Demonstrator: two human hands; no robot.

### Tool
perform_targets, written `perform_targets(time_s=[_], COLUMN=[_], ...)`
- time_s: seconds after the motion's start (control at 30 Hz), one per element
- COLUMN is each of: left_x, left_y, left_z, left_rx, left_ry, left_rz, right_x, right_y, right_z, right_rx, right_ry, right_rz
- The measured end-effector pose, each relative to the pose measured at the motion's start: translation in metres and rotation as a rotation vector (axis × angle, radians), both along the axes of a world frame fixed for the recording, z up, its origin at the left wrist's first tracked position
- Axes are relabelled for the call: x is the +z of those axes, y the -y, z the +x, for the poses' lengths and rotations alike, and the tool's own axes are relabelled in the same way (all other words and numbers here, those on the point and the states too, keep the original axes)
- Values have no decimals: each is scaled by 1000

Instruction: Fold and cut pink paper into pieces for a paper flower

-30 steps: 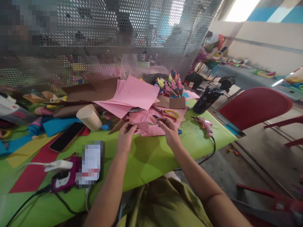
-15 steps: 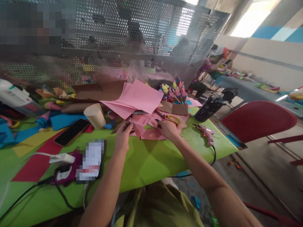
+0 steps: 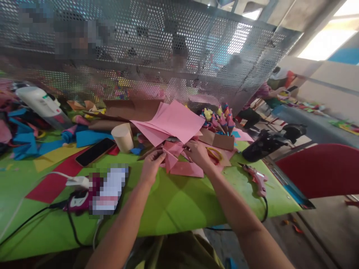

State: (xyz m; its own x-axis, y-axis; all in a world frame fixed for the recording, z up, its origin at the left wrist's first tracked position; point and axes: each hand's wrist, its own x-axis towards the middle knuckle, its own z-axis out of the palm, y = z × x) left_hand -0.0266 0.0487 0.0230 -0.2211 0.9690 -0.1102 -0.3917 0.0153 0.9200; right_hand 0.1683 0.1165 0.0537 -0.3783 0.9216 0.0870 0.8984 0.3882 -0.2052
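Note:
My left hand point(image 3: 153, 164) pinches the left edge of a small folded pink paper piece point(image 3: 171, 160) just above the green table. At its right side, my right hand point(image 3: 198, 152) is closed, its fingertips at the far edge of the pink paper; the exact grip is small and partly hidden. Below the hands lies a flat pink paper strip point(image 3: 187, 169). A fanned stack of pink sheets point(image 3: 176, 121) rises just behind them. Scissors with a yellow handle point(image 3: 215, 154) lie beside my right hand, partly covered by it.
A pink glue gun point(image 3: 258, 180) with a black cable lies at right, near a black bottle point(image 3: 259, 145). Left are a beige paper roll point(image 3: 122, 138), a dark phone point(image 3: 95, 152) and a lit phone point(image 3: 110, 190) by a purple power strip. Paper flowers point(image 3: 220, 118) stand behind.
The view has shifted, so the table appears further right and lower. The pink paper piece has tilted up between my hands, and my right hand covers more of the scissors.

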Motion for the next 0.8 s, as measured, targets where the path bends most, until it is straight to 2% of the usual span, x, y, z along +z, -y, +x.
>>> perform_targets(time_s=[0.13, 0.4, 0.63, 0.8], left_x=[1, 4, 0, -4], left_y=[1, 5, 4, 1], left_z=[2, 2, 0, -2], left_rx=[-9, -25, -48, -53], left_ry=[-23, -107, -121, -89], left_rz=[-25, -55, -53, -62], right_x=[-8, 6, 4, 8], right_y=[1, 13, 17, 19], right_z=[13, 19, 11, 11], right_rx=[-3, -72, -43, -71], right_ry=[2, 266, 288, 195], right_rz=[-27, -186, -153, -104])
